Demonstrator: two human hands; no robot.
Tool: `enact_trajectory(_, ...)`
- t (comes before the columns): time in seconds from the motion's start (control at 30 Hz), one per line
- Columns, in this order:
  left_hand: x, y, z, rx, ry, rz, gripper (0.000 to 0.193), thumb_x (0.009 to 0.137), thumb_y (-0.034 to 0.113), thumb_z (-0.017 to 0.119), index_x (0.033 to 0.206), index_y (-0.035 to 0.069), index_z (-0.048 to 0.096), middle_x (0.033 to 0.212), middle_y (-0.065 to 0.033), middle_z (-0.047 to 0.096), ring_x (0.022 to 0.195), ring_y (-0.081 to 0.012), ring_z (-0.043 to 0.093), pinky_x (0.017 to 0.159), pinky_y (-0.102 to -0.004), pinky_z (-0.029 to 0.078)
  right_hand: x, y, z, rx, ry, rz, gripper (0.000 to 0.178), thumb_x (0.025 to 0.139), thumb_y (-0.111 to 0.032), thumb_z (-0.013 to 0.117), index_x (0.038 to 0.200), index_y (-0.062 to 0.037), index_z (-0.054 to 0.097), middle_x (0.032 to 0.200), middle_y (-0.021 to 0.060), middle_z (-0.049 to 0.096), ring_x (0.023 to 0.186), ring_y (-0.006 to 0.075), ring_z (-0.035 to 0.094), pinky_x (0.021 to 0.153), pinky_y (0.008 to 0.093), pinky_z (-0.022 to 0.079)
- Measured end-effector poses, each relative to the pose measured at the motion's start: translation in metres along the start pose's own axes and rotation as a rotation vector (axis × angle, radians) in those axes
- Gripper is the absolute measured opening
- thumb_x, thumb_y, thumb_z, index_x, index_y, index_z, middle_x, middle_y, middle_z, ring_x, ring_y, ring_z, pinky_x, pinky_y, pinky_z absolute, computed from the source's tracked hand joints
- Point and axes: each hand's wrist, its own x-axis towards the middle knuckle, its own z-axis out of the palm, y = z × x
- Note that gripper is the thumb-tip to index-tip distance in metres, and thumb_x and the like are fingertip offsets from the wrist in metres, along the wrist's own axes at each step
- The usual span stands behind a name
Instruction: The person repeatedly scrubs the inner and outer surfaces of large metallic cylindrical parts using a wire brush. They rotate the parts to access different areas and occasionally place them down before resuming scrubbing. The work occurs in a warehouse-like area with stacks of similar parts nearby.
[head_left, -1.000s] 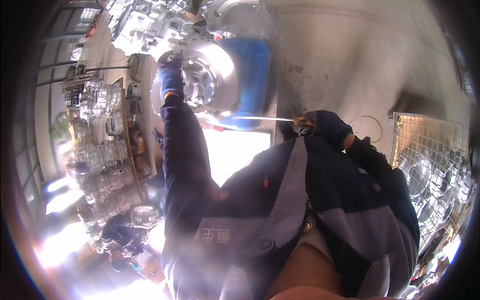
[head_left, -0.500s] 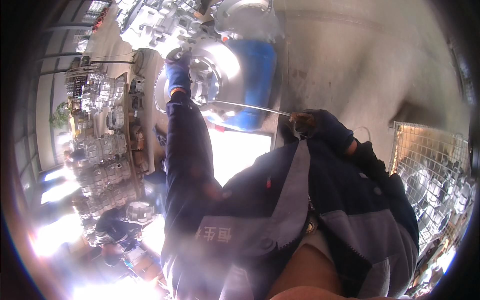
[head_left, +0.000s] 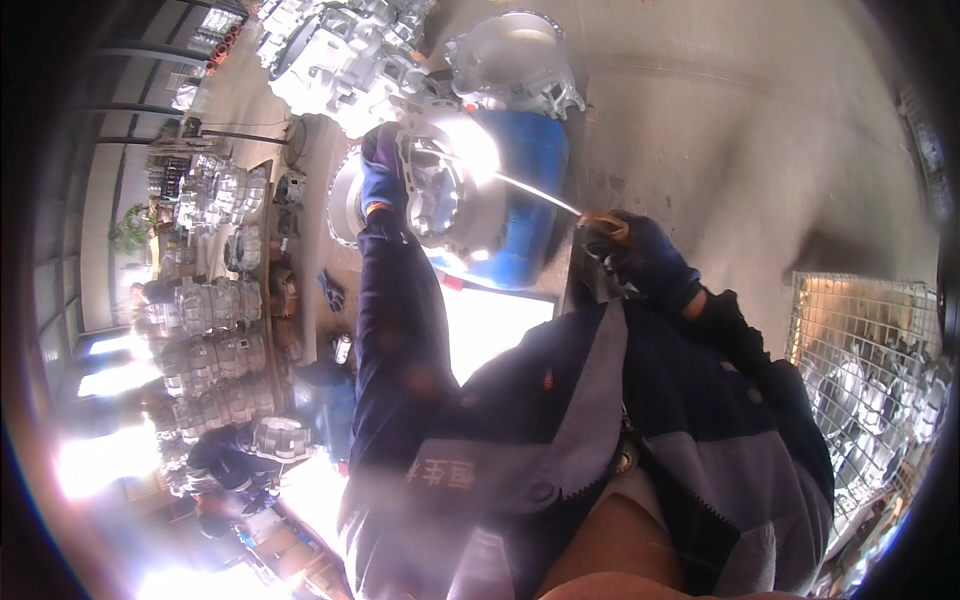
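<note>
A round aluminium casting [head_left: 440, 190] rests on top of a blue drum [head_left: 525, 215]. My left hand [head_left: 383, 172], in a blue glove, grips the casting's left rim. My right hand [head_left: 640, 255], also gloved, is closed on the handle of a thin metal rod [head_left: 535, 192] whose far end reaches into the bright centre of the casting. My dark blue and grey jacket fills the lower middle of the view.
More grey castings [head_left: 350, 55] are piled beyond the drum. Rows of stacked castings [head_left: 215, 290] run along the left. A wire mesh cage [head_left: 865, 380] with metal parts stands at the right. Another person [head_left: 225, 460] crouches at the lower left beside a casting.
The drum and casting sit higher and more central in view. My left hand stays on the rim and my right hand keeps hold of the rod.
</note>
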Motion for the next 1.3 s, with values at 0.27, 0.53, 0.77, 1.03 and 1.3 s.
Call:
enact_trajectory(0.27,0.008,-0.012,-0.001,-0.104,-0.026,-0.040,0.022,0.091,0.024,0.057,0.101,0.006,0.062,0.092,-0.0025,0.064,0.082,-0.0123,0.057,0.075,-0.0287,0.046,0.007,-0.011,0.003,-0.338,0.089,0.103,0.031,0.082,-0.019,0.061,0.110,-0.0071,0.063,0.092,0.0124,0.065,0.080,0.0272,0.061,0.071,0.0344,0.048)
enact_trajectory(0.53,0.009,-0.010,-0.001,-0.117,-0.063,-0.024,0.020,0.091,0.021,0.056,0.101,0.005,0.063,0.094,-0.0031,0.065,0.083,-0.0137,0.059,0.076,-0.0289,0.047,0.008,-0.010,0.005,-0.174,0.005,0.073,0.032,0.081,-0.011,0.063,0.112,-0.0050,0.062,0.083,0.0071,0.066,0.070,0.0152,0.060,0.062,0.0284,0.048)
enact_trajectory(0.77,0.007,-0.013,0.001,-0.208,-0.048,-0.098,0.020,0.090,0.023,0.058,0.098,0.005,0.063,0.092,-0.0037,0.065,0.079,-0.0131,0.059,0.072,-0.0281,0.047,0.018,0.003,0.009,-0.040,-0.036,-0.218,0.029,0.082,-0.004,0.061,0.110,-0.0031,0.062,0.077,0.0001,0.062,0.060,0.0047,0.052,0.052,0.0233,0.044)
enact_trajectory(1.03,0.004,0.000,0.002,-0.023,-0.052,-0.065,0.028,0.088,0.030,0.059,0.100,0.005,0.060,0.087,-0.0014,0.060,0.078,-0.0115,0.054,0.071,-0.0268,0.044,0.016,-0.035,0.001,-0.239,-0.082,-0.020,0.029,0.088,-0.025,0.060,0.111,-0.0058,0.062,0.105,0.0137,0.065,0.090,0.0283,0.064,0.075,0.0340,0.049)
enact_trajectory(1.3,-0.001,-0.003,0.007,0.003,-0.033,-0.022,0.035,0.091,0.032,0.057,0.114,0.006,0.051,0.099,-0.0037,0.056,0.084,-0.0121,0.052,0.072,-0.0257,0.045,0.044,-0.033,-0.001,-0.190,0.000,0.011,0.031,0.086,-0.024,0.063,0.110,-0.0043,0.061,0.107,0.0134,0.065,0.093,0.0276,0.064,0.079,0.0321,0.049)
